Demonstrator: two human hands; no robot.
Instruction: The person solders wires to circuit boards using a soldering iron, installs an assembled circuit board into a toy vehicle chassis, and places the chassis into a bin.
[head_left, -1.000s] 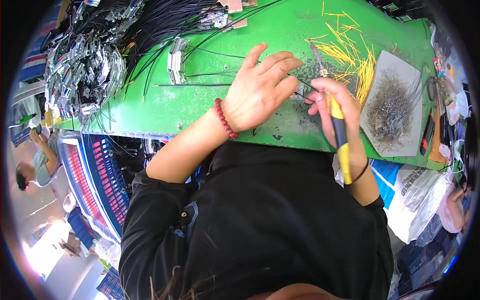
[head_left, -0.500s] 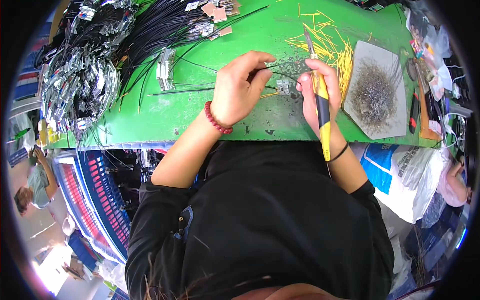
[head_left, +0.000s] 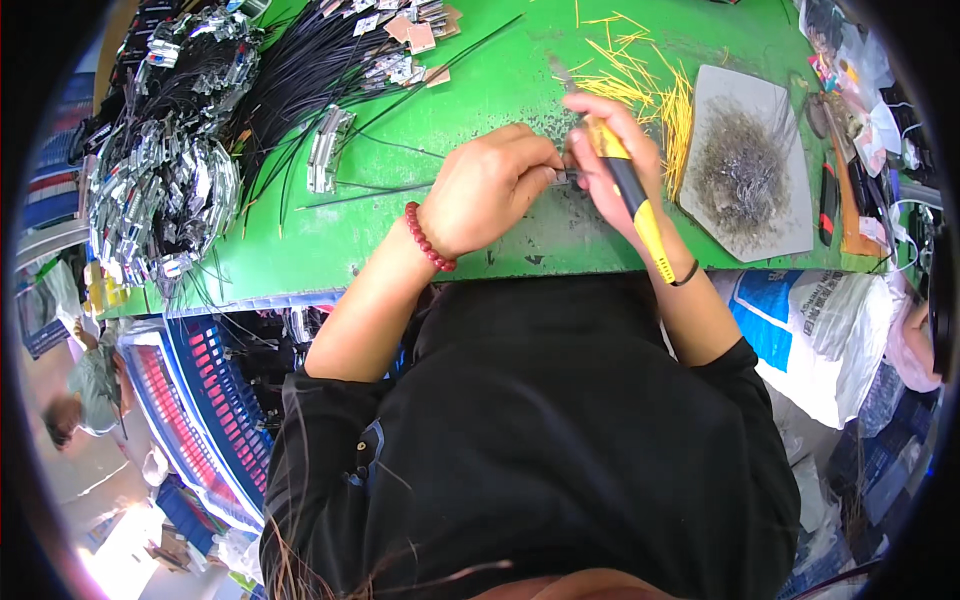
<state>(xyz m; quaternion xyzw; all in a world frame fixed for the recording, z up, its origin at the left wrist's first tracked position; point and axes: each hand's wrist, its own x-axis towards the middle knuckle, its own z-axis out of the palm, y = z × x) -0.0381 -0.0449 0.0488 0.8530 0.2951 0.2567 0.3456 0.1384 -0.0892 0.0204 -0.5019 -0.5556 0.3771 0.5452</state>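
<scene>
My left hand (head_left: 488, 190), with a red bead bracelet at the wrist, has thumb and forefinger pinched on a thin black wire (head_left: 370, 196) lying across the bench. My right hand (head_left: 618, 165) is closed round a slim tool with a yellow-and-black handle (head_left: 632, 190). The tool's metal end is smeared by motion and points away from me. The right fingertips meet the left ones at a small dark piece at the wire's end, mostly covered by the fingers. Left of my left hand lies a silver metal connector strip (head_left: 325, 150) with black wires.
Yellow wire pieces (head_left: 678, 125) are scattered beyond my right hand. A grey pad (head_left: 792, 215) heaped with fine clippings sits right of them on the green bench (head_left: 400, 255). Black wires (head_left: 300, 85) and silver connectors (head_left: 165, 200) pile up at the left. A red-and-black tool (head_left: 828, 205) lies far right.
My right hand has moved left, up to the left fingertips, and the tool in it has tilted left. The small silver connector and yellow wire between the hands are now covered.
</scene>
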